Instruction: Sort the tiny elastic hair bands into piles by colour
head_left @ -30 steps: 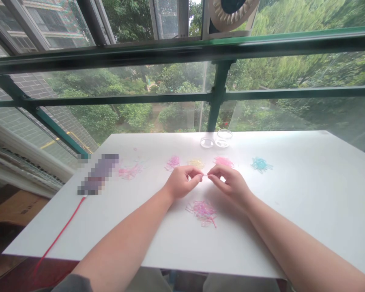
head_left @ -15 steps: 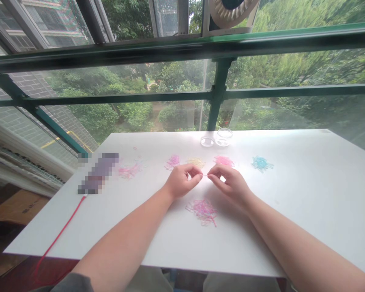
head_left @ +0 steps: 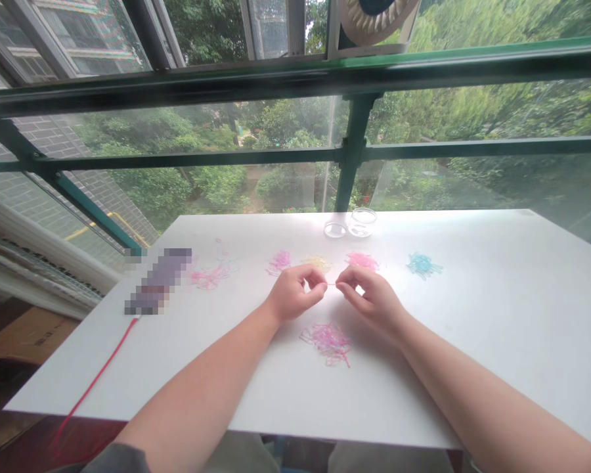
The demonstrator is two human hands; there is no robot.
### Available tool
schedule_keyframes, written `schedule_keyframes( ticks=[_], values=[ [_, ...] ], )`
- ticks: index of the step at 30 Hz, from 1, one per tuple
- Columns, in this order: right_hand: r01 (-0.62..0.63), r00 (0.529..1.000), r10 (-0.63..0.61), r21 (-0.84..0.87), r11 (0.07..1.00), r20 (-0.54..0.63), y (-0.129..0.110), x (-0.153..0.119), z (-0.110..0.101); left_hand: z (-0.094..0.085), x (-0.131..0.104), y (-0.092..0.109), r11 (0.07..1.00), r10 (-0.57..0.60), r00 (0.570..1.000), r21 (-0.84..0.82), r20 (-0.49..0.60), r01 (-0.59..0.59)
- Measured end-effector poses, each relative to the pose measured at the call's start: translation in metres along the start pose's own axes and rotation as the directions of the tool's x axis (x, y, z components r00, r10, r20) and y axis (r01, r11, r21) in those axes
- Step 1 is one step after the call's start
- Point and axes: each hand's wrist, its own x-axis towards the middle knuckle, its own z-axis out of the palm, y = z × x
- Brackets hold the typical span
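Observation:
Between my two hands a small pink rubber band point(head_left: 331, 284) is stretched just above the table. My left hand point(head_left: 298, 291) pinches one end with thumb and forefinger. The other end is in the pinch of my right hand point(head_left: 372, 292). Nearer to me lies a loose pile of pink and purple bands point(head_left: 328, 343). Just beyond my fingers are a yellow pile point(head_left: 317, 263) and a bright pink pile point(head_left: 362, 260), both partly covered by my hands. A purple pile point(head_left: 280, 261) sits to the left, a blue pile point(head_left: 423, 264) to the right.
At the white table's point(head_left: 497, 295) far edge stand a clear round jar point(head_left: 363, 222) and a clear lid point(head_left: 335, 230). A mixed pile of bands point(head_left: 211, 276) lies at left, beside a blurred-out dark object point(head_left: 160, 281) with a red cable point(head_left: 103, 371). Green railings point(head_left: 226, 157) rise behind.
Almost nothing differs. Both hands hold the stretched band in the same place; the view has shifted very slightly.

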Motion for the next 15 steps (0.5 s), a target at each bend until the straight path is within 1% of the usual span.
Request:
schedule_keyframes(
  ticks=[10,15],
  values=[
    [-0.016,1.000,0.016,0.011,1.000,0.008,0.0005,-0.0008,0.0008,-0.0005,-0.0008,-0.0006,1.000,0.019,1.000,-0.003,0.020,-0.019],
    [-0.010,1.000,0.011,-0.025,1.000,0.022,0.0013,-0.0018,0.0012,-0.0009,-0.0015,-0.0002,1.000,0.031,0.997,0.001,0.066,-0.031]
  ],
)
